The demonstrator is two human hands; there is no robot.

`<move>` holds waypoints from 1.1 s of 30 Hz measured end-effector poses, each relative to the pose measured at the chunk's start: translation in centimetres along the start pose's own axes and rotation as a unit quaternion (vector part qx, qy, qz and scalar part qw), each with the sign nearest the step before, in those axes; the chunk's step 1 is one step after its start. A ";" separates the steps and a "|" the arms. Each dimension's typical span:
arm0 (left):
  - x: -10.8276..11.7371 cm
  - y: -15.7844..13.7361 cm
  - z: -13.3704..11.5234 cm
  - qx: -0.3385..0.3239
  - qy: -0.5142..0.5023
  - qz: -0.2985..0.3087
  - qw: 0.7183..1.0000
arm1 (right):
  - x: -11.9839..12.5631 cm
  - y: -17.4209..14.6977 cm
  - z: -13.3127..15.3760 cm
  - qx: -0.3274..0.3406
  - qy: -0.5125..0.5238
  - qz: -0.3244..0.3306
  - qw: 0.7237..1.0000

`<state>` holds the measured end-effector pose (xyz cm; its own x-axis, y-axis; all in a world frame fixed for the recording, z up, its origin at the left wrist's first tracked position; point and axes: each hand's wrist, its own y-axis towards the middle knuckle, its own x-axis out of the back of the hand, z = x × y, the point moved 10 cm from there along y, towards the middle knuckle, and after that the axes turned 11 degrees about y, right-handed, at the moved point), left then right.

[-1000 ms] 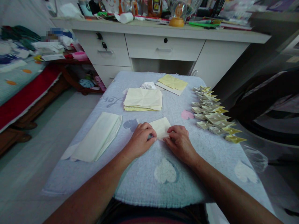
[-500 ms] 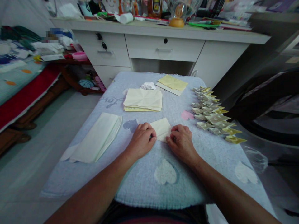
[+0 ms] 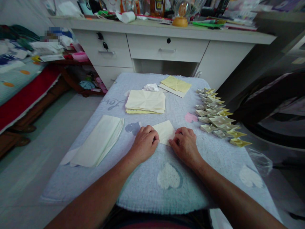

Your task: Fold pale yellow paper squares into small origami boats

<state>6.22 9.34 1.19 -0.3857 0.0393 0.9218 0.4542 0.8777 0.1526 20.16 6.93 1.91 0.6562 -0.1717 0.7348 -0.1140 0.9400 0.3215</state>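
A small folded sheet of cream paper (image 3: 165,131) lies on the cloth-covered table (image 3: 143,184) between my hands. My left hand (image 3: 146,140) is curled, its fingers gripping the paper's left edge. At the right corner, my right hand (image 3: 184,142) pinches the same paper, with the thumb on its lower edge. Just beyond sits a stack of creased cream and yellow sheets (image 3: 145,101). To the left lies a bundle of long pale folded paper (image 3: 97,141). Rows of small folded paper boats (image 3: 221,121) stand at the right.
Farther back are a yellow sheet on a white one (image 3: 175,85) and a crumpled white tissue (image 3: 151,87). A white desk with drawers (image 3: 166,47) stands behind the table. A bed (image 3: 26,82) is on the left, and a clear plastic bag (image 3: 260,162) hangs by the right edge.
My hands and the folded paper stay in nearly the same place. The view has shifted very slightly; nothing was taken up or let go.
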 end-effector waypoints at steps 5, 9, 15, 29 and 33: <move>0.0 -0.1 0.0 0.002 -0.001 0.003 1.000 | -0.2 0.1 -0.2 -0.016 -0.016 0.012 1.000; 0.0 -0.1 0.1 0.009 -0.005 -0.004 1.000 | -0.3 0.1 -0.1 -0.012 -0.019 0.016 1.000; -0.1 0.0 0.2 0.026 0.005 -0.017 0.999 | -0.2 0.0 -0.4 -0.016 -0.038 0.004 0.999; -0.3 0.1 0.2 0.032 0.014 -0.012 0.999 | -2.0 -1.5 4.1 0.169 -0.023 0.128 0.977; -0.4 0.2 0.3 0.033 0.011 -0.012 0.999 | -2.2 -1.9 4.5 0.187 -0.057 0.160 0.968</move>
<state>6.18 9.63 0.73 -0.3789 0.0076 0.9254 0.3909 0.9077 0.1526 15.58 4.15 2.41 0.4581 0.0583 0.8870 -0.5736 0.7817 0.2448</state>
